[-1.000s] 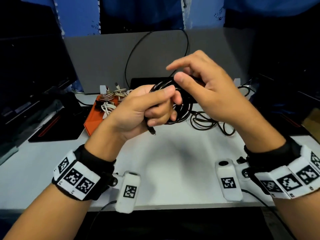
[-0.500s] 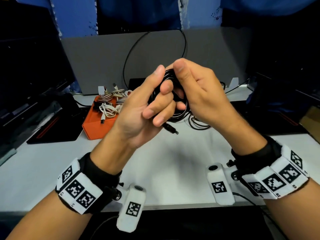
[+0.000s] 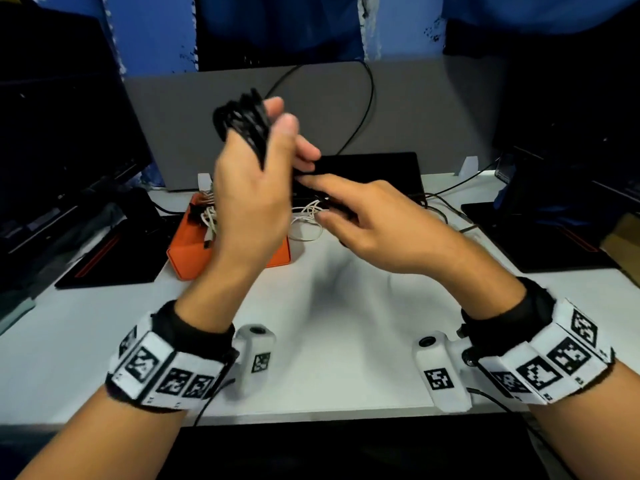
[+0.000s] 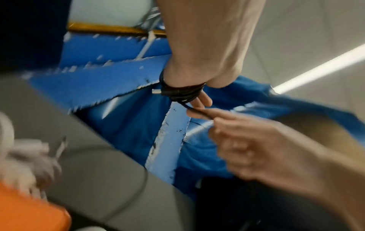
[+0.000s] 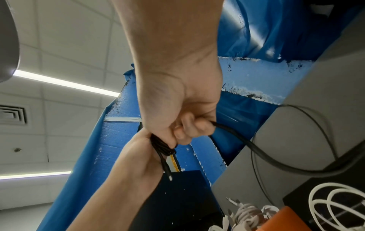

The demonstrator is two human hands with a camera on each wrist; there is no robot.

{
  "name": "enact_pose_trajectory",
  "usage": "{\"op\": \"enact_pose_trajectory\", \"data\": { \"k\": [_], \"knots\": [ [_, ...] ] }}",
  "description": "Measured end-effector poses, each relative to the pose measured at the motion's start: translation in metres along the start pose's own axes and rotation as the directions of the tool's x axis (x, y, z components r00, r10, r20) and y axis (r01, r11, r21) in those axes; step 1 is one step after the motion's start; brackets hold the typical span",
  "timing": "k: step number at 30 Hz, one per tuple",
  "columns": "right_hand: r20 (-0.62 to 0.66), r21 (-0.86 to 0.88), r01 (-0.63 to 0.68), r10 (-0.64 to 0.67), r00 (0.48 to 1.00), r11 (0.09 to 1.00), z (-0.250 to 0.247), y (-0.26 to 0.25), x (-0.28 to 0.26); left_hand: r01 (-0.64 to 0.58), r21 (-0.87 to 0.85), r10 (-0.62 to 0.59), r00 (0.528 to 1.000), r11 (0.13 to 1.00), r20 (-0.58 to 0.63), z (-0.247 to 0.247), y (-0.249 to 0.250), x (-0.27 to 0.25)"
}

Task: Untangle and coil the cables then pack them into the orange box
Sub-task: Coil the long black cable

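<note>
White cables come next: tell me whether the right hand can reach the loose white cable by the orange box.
Probably not yet: nothing blocks the white cable, but the right hand pinches the black cable's strand.

Cables [image 3: 207, 220] lie in the box [image 3: 188, 252], left on the table [image 3: 346, 341].

Black cable [image 3: 242, 124] wound in a tight coil, raised above table, plug end protruding; orange box [image 3: 188, 252] open on table, holding coiled white cables [image 3: 207, 220], further white loops [image 3: 306, 220] just beside.
</note>
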State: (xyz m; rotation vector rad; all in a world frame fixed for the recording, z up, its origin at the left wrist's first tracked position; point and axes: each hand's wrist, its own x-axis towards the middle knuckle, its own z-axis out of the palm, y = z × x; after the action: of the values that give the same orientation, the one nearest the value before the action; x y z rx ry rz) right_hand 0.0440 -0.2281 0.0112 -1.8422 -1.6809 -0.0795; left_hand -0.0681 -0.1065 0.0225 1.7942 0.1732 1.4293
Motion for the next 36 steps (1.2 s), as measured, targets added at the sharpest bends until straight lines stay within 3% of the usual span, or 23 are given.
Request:
{"op": "enact_pose_trajectory", "data": {
  "k": [2, 4, 6, 8, 11, 14, 16, 19, 22, 26, 28, 30, 32, 35, 36],
  "knots": [
    [-0.089, 0.066, 0.009, -0.003, 0.996, 0.998, -0.006, 0.0, -0.002, -0.104, 0.323, 0.052, 0.985, 0.941, 0.165, 0.0, -0.01, -0.002],
    [-0.148, 0.137, 0.008, 0.012, 0.989, 0.991, -0.012, 0.001, -0.003, -0.111, 0.435, -0.032, 0.951, 0.894, 0.308, -0.005, -0.013, 0.001],
    [-0.185, 0.156, 0.018, 0.012, 0.983, 0.988, -0.016, 0.001, -0.003, -0.03, 0.311, -0.132, 0.863, 0.95, 0.487, -0.01, -0.013, 0.005],
    [-0.243, 0.132, 0.043, -0.01, 0.97, 0.99, -0.022, 0.002, -0.004, 0.133, 0.136, -0.188, 0.774, 0.982, 0.605, -0.015, -0.01, 0.008],
    [-0.334, 0.12, 0.062, -0.018, 0.942, 0.991, -0.031, 0.006, -0.004, 0.371, -0.055, -0.222, 0.66, 0.927, 0.718, -0.018, -0.004, 0.004],
    [-0.37, 0.085, 0.07, -0.034, 0.929, 0.994, -0.03, 0.008, -0.003, 0.498, -0.175, -0.2, 0.611, 0.849, 0.766, -0.014, 0.002, 0.0],
    [-0.349, 0.127, 0.062, -0.014, 0.937, 0.99, -0.023, 0.007, -0.003, 0.555, -0.243, -0.191, 0.611, 0.796, 0.768, -0.01, 0.003, -0.002],
    [-0.306, 0.299, 0.034, 0.062, 0.95, 0.954, -0.009, -0.002, -0.003, 0.671, -0.376, -0.19, 0.611, 0.639, 0.768, -0.004, 0.001, -0.006],
    [-0.372, 0.319, 0.028, 0.098, 0.923, 0.947, -0.003, -0.005, 0.001, 0.727, -0.455, -0.173, 0.608, 0.515, 0.775, 0.0, -0.001, -0.01],
    [-0.366, 0.415, 0.043, 0.124, 0.922, 0.909, -0.01, -0.01, -0.001, 0.769, -0.537, -0.04, 0.584, 0.348, 0.811, 0.001, 0.0, -0.014],
    [-0.356, 0.457, 0.074, 0.106, 0.929, 0.887, -0.014, -0.016, -0.004, 0.766, -0.543, -0.006, 0.58, 0.343, 0.815, -0.001, 0.005, -0.016],
    [-0.32, 0.519, 0.088, 0.098, 0.942, 0.85, -0.017, -0.021, -0.005, 0.74, -0.551, -0.003, 0.598, 0.386, 0.802, -0.003, 0.011, -0.016],
    [-0.215, 0.655, 0.012, 0.171, 0.962, 0.756, -0.018, -0.022, -0.003, 0.724, -0.581, -0.018, 0.631, 0.373, 0.775, -0.005, 0.016, -0.013],
    [-0.041, 0.83, -0.102, 0.242, 0.969, 0.549, -0.016, -0.016, 0.001, 0.683, -0.686, -0.13, 0.726, 0.249, 0.675, -0.004, 0.023, -0.005],
    [-0.019, 0.828, -0.11, 0.224, 0.974, 0.55, -0.014, -0.012, 0.001, 0.648, -0.732, -0.174, 0.761, 0.208, 0.625, -0.003, 0.024, -0.002]
  ]
}}
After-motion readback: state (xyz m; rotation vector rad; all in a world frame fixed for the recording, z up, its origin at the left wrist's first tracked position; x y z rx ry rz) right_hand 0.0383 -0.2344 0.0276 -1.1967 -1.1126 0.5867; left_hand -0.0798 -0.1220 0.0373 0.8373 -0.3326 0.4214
